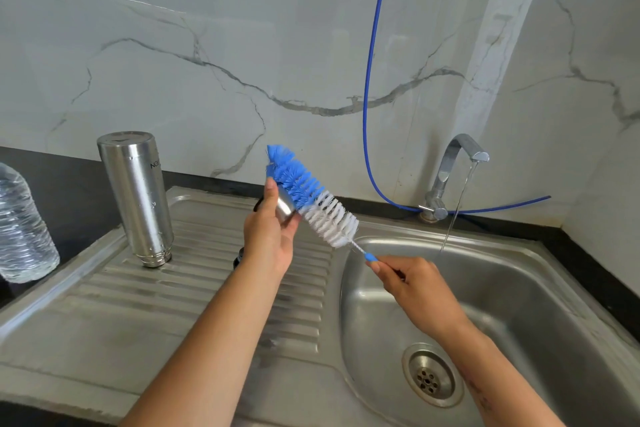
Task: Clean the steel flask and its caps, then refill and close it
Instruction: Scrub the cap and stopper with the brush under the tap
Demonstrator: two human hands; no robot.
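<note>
The steel flask (138, 194) stands upside down on the ribbed drainboard (145, 305), wet with droplets. My left hand (268, 232) grips a steel cap (287, 206) above the drainboard. My right hand (412, 282) holds the blue handle of a bottle brush (313, 196) with blue and white bristles, which lie against the cap. A dark object (238, 257), perhaps another cap, shows partly from behind my left wrist on the drainboard.
The tap (453, 166) runs a thin stream into the steel sink basin (519, 295), drain at the bottom. A blue hose (369, 87) hangs down the marble wall. A clear plastic water bottle (20, 229) stands at the left on the black counter.
</note>
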